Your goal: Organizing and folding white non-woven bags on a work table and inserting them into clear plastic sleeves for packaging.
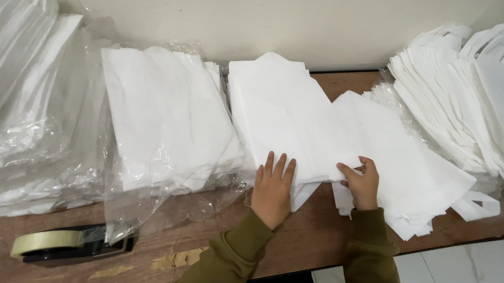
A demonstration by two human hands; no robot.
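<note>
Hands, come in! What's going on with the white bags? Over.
Left hand flat on middle bag stack. Right hand pinching its corner, over the fanned bags. Tape dispenser far left, apart.

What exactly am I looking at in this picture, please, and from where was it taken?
There is no machine here: a person wears a camera on the head, so the single picture looks down at their own two hands in olive green sleeves. They work at a brown wooden table against a pale wall. The left hand lies flat on the lower edge of a stack of white fabric bags. The right hand pinches the corner of that stack, where it overlaps another white pile. Further left lie bags wrapped in clear plastic, and a tape dispenser sits near the front edge. More loose bags with handles are piled on the right.
</note>
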